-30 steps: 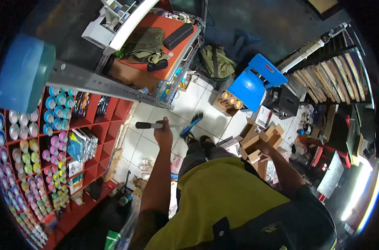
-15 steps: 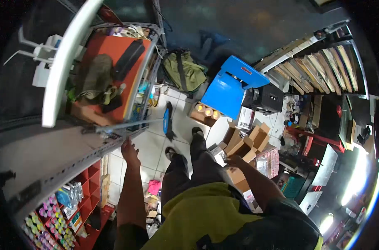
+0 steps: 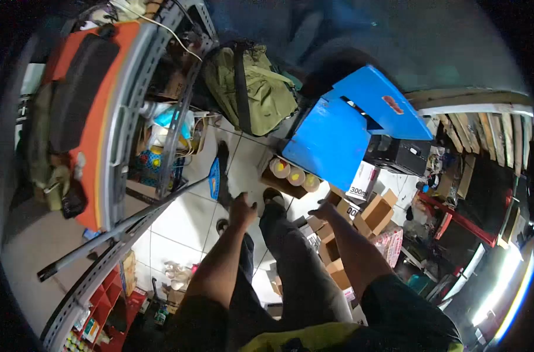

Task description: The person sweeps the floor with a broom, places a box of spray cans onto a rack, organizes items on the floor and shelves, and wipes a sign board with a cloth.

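Note:
Over the tiled floor, my left hand (image 3: 241,211) reaches forward with thumb and fingers apart, holding nothing. Just left of it is a broom (image 3: 215,179) with a blue head and dark bristles; its grey handle slants against the metal shelf. My right hand (image 3: 324,211) also looks unfilled, its fingers spread above the opened cardboard boxes (image 3: 379,214). In front of it stands a cardboard box (image 3: 285,185) holding several round containers with yellow centres. A blue plastic chair (image 3: 328,135) is tipped beside that box.
A green bag (image 3: 252,91) lies at the far wall. On the left is a metal shelf (image 3: 152,111) with an orange top. A black crate (image 3: 399,155) sits behind the chair, and a white carton (image 3: 364,179) stands close to it. Red shelving (image 3: 105,302) is at lower left.
My left hand has moved right, away from the broom handle and shelf edge. My right hand has risen from the boxes. The view has shifted forward, bringing the chair and bag closer.

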A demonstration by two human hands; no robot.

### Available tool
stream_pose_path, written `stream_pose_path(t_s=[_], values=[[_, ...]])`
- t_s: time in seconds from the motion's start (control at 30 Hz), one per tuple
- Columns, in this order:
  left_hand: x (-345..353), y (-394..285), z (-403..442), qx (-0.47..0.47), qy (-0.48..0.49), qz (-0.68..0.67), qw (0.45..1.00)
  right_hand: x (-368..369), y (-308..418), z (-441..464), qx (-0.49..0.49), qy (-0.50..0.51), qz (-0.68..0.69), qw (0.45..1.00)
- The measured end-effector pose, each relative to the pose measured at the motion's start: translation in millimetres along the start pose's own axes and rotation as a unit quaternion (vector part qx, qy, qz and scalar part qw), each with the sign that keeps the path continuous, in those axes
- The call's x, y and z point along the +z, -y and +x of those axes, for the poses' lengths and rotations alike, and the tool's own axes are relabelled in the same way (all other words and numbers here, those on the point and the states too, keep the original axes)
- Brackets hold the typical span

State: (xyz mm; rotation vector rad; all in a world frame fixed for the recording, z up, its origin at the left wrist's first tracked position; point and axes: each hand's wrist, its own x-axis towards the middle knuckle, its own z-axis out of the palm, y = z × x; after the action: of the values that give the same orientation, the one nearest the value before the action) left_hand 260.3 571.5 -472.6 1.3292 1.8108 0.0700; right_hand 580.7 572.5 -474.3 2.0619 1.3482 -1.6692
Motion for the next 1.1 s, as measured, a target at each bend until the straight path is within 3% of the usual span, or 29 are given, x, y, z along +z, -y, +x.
stream_pose_path(t_s=[0.03, 0.1, 0.17, 0.2, 0.27, 0.33, 0.4, 0.43, 0.47, 0.53, 0.57, 0.6, 0.63, 0.67, 0.7, 0.77, 0.83, 0.9, 1.0, 1.1], values=[[10, -10, 25, -0.014, 0.04, 0.022, 0.999, 7, -4, 11, -0.015, -0.017, 0.02, 1.0], [57, 2, 70, 0.12, -0.091, 0.07, 0.986, 19, -8, 34, -0.054, -0.072, 0.052, 0.995], [64, -11, 108, 0.198, -0.101, 0.06, 0.973, 31, -6, 46, -0.061, -0.123, 0.065, 0.988], [75, -8, 122, 0.198, -0.088, 0.062, 0.974, 39, -4, 48, -0.047, -0.139, 0.067, 0.987], [69, -11, 133, 0.135, 0.064, 0.099, 0.984, 49, 8, 42, -0.017, -0.19, 0.067, 0.979], [40, -24, 111, 0.134, 0.056, 0.109, 0.983, 40, 24, 18, -0.005, -0.224, 0.066, 0.972], [0, -41, 81, 0.136, 0.028, 0.122, 0.983, 19, 45, -15, -0.009, -0.156, -0.037, 0.987], [-10, -28, 58, 0.149, 0.004, 0.106, 0.983, 12, 61, -31, -0.02, -0.118, -0.087, 0.989], [-19, -14, 26, 0.163, -0.019, 0.09, 0.982, 10, 64, -55, -0.05, -0.113, 0.039, 0.992], [-41, -28, -25, 0.102, 0.016, 0.095, 0.99, 17, 35, -90, -0.164, -0.145, 0.008, 0.976], [-72, -57, -74, 0.064, 0.046, 0.084, 0.993, 13, 36, -110, -0.232, -0.165, -0.067, 0.956], [-65, -43, -112, 0.063, 0.007, 0.117, 0.991, 11, 34, -134, -0.296, -0.195, -0.141, 0.924], [-53, -19, -154, -0.001, 0.028, 0.105, 0.994, -6, 55, -172, -0.295, -0.111, -0.111, 0.942], [-54, -6, -208, 0.166, -0.17, 0.233, 0.943, -6, 69, -211, -0.32, -0.091, -0.114, 0.936], [-99, -40, -270, -0.044, -0.036, 0.051, 0.997, 2, 79, -252, -0.344, -0.079, -0.121, 0.928], [-157, -49, -375, -0.085, -0.046, -0.072, 0.993, 14, 102, -325, -0.397, -0.055, -0.151, 0.904], [-217, -61, -452, 0.004, -0.11, -0.112, 0.988, 18, 143, -375, -0.481, -0.021, -0.238, 0.844], [-220, -43, -469, 0.136, -0.279, -0.089, 0.947, 18, 193, -389, -0.511, 0.031, -0.259, 0.819], [-176, 10, -491, -0.087, -0.14, -0.066, 0.984, 38, 254, -413, -0.551, 0.088, -0.296, 0.775], [-201, 50, -589, -0.196, -0.278, -0.139, 0.93, 109, 311, -475, -0.602, 0.133, -0.342, 0.709]])
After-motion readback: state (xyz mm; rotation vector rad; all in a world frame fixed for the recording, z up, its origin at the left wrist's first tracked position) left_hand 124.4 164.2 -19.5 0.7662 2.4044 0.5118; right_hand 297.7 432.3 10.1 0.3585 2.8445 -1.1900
